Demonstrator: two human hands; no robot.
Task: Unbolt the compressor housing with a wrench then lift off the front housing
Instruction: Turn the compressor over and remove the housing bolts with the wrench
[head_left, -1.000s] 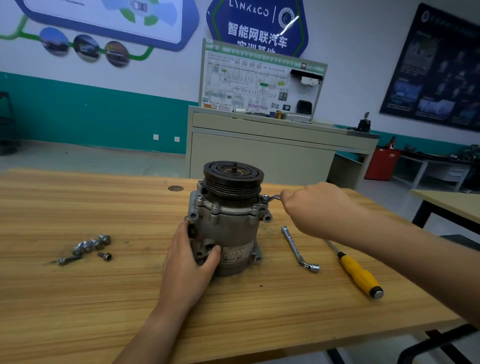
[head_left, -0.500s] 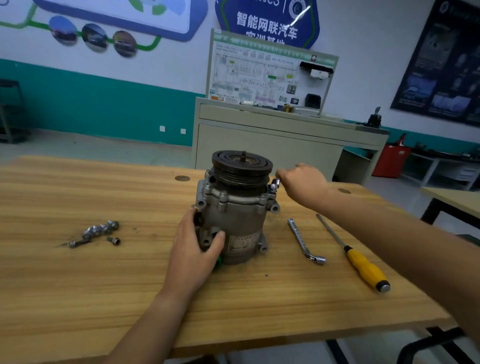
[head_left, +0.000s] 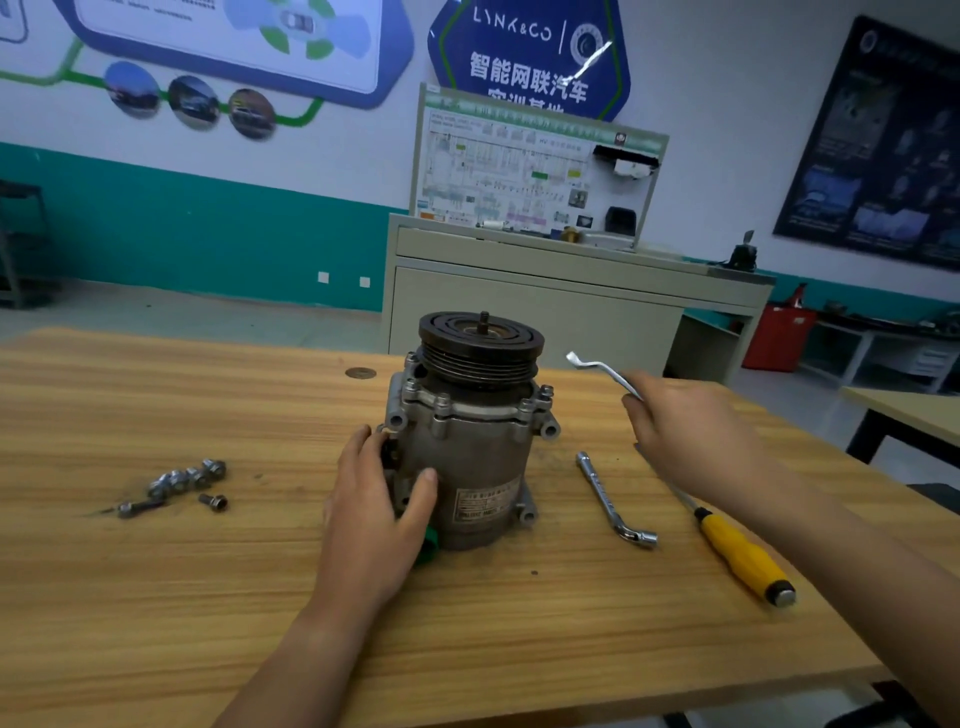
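A grey metal compressor (head_left: 472, 457) stands upright on the wooden table (head_left: 208, 597), its black pulley (head_left: 480, 340) on top. Bolts (head_left: 545, 395) sit in the flange of its front housing below the pulley. My left hand (head_left: 376, 499) grips the lower left side of the compressor body. My right hand (head_left: 685, 431) holds a flat silver wrench (head_left: 602, 371) in the air to the right of the compressor. The wrench head is off the bolts, a short way from the pulley.
Several loose bolts (head_left: 182, 480) lie on the table at the left. An L-shaped socket wrench (head_left: 613, 499) and a yellow-handled screwdriver (head_left: 743, 558) lie to the right of the compressor. A grey cabinet (head_left: 545, 312) with a display board stands behind the table.
My right hand has pulled the wrench off the bolt at the compressor's right flange and lifted it away to the right. My left hand stays on the body.
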